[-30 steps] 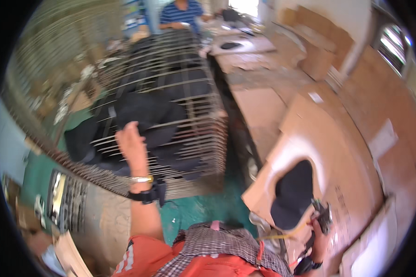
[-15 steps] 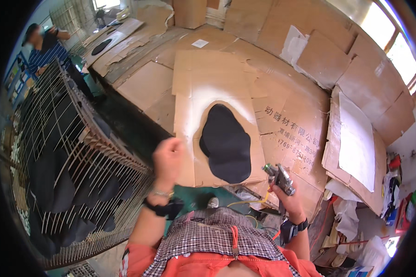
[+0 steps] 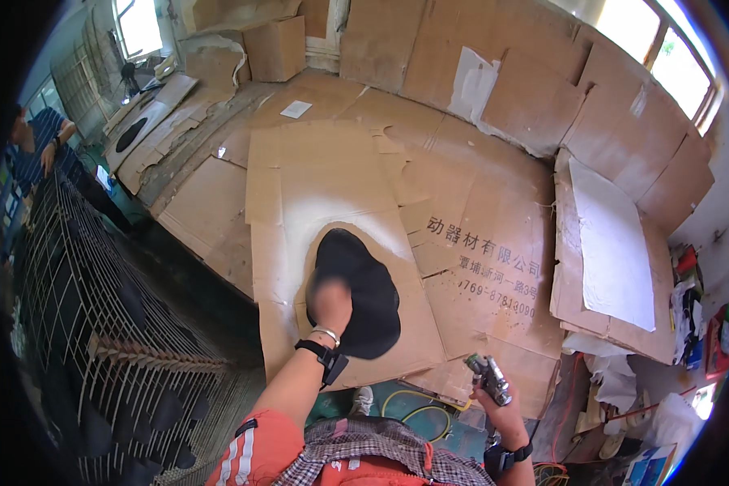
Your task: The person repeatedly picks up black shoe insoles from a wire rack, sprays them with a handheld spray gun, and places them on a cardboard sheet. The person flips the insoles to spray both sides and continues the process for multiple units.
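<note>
Black sheet pieces (image 3: 356,292) with wavy, rounded outlines lie overlapping on the cardboard table, and a pale spray haze marks the board around them. Over their left part is my left hand (image 3: 330,306); its fingers are smeared, so I cannot make out whether they grip a piece. My right hand (image 3: 502,413) is wrapped round a metal spray gun (image 3: 490,379), held low at the table's near edge with its nozzle toward the table. A yellow hose (image 3: 429,398) runs beneath the gun.
On the left stands a wire rack (image 3: 138,324) holding several black pieces. A person (image 3: 49,142) in a striped shirt is behind it. Cardboard sheets (image 3: 535,105) line the back wall. A white-covered panel (image 3: 611,243) leans at the right, above clutter.
My left hand has moved from beside the table's left edge onto the black pieces. My right hand keeps hold of the spray gun. The whole view has shifted.
</note>
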Available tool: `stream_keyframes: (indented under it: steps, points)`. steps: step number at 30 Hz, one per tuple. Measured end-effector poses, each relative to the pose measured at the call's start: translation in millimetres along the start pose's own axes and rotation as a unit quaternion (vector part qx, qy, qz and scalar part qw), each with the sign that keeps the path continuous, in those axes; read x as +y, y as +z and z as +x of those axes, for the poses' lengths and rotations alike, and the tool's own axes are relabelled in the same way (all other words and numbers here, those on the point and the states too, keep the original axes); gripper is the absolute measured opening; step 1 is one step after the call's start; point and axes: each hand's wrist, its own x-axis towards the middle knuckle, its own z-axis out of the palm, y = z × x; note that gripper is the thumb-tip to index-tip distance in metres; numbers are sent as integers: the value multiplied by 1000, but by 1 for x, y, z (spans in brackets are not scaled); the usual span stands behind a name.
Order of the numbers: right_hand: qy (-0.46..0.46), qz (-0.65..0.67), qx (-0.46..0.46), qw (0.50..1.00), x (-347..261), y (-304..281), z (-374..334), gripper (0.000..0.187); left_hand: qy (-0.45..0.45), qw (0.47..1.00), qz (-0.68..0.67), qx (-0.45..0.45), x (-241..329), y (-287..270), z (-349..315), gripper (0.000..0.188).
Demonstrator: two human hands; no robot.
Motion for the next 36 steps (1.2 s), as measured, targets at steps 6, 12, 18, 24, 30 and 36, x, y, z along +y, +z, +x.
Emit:
stream_keyframes:
  steps: [6,12,18,24,30,36]
  points:
    - [-18,-10,-11,1000,-11,7,33,54,-116,992,44,39,-15,-10,44,26]
    - [-29,-17,-76,997,-31,15,37,56,152,988,19,-14,-2,-15,15,46]
    - [-53,22,-128,990,-74,17,21,59,159,970,74,-167,-25,-9,-32,43]
    - [-38,12,-141,989,-82,13,3,59,139,977,19,-158,-30,-21,-50,58]
    - [-2,-23,-160,987,-90,7,-24,58,8,989,-131,71,-42,-46,-40,54]
    - [15,48,-118,992,-103,17,-51,56,-77,968,-161,176,-63,-116,-52,58]
